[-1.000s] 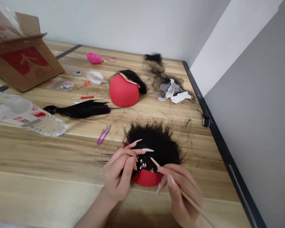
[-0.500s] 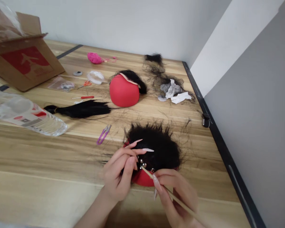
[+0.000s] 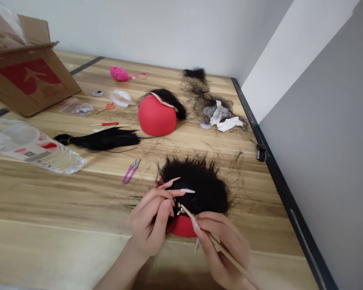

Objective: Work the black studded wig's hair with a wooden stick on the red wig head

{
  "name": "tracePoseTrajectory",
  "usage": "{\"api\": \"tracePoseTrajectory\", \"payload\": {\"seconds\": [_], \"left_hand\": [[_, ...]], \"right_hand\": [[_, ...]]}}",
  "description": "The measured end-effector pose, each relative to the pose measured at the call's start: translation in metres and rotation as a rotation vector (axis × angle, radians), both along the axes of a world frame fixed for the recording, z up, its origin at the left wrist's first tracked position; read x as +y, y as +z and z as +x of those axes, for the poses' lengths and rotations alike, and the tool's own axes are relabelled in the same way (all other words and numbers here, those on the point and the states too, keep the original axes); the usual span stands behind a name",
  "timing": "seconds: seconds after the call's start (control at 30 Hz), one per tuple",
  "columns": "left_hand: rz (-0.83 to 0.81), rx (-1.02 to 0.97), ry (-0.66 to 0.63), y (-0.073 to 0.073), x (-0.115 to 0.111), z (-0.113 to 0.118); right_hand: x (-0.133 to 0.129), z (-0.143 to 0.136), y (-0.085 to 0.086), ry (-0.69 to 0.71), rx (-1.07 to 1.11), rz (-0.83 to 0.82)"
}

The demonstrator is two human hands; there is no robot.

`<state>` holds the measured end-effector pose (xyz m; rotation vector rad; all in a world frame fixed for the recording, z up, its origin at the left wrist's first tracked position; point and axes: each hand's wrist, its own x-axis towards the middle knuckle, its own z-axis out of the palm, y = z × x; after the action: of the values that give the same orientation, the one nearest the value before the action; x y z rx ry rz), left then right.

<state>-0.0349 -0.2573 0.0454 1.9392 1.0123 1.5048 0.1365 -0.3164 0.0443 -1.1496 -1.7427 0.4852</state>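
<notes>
A hairpiece of short black hair (image 3: 199, 187) covers a red head form (image 3: 183, 226) at the front of the table. Small silver round-headed pins (image 3: 182, 210) stick out along its near edge. My left hand (image 3: 149, 215) rests at the left of the hairpiece, thumb and a finger pinched together beside the pins, other fingers lying over the hair; what the pinch holds is too small to make out. Between the fingers of my right hand (image 3: 222, 245) is a thin pale wooden stick (image 3: 230, 257), its tip at the pins.
Behind stands a second red head form (image 3: 157, 117) with black hair. Purple thread snips (image 3: 131, 172), a tied black hair bundle (image 3: 105, 139), a water bottle (image 3: 36, 145) and a red-handled hook tool (image 3: 110, 124) lie leftward. A cardboard box (image 3: 30, 76) is back left, crumpled tissue (image 3: 220, 114) back right.
The stick's tip has shifted slightly upward among the pins, along with my right hand. My left hand keeps its pinch in nearly the same place. The view has moved very slightly.
</notes>
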Motion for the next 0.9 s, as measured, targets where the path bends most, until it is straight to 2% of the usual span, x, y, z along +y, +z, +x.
{"api": "tracePoseTrajectory", "payload": {"seconds": [0.2, 0.33, 0.63, 0.77, 0.9], "left_hand": [[-0.008, -0.003, 0.004, -0.0034, -0.0005, -0.0007], [-0.004, -0.003, 0.000, -0.0038, -0.0008, -0.0007], [-0.003, -0.020, -0.005, -0.0019, 0.0002, 0.0004], [-0.003, -0.025, -0.006, -0.0016, 0.0006, 0.0009], [0.000, -0.022, -0.003, -0.0007, 0.0007, 0.0013]], "right_hand": [[-0.0004, 0.0028, -0.0066, -0.068, 0.006, 0.044], [0.0011, 0.0023, -0.0035, -0.094, 0.005, 0.052], [0.0008, -0.0015, -0.0015, -0.136, 0.178, -0.050], [-0.0008, -0.0005, -0.0016, -0.103, 0.219, -0.111], [-0.0001, 0.0005, -0.0004, -0.088, 0.235, -0.106]]}}
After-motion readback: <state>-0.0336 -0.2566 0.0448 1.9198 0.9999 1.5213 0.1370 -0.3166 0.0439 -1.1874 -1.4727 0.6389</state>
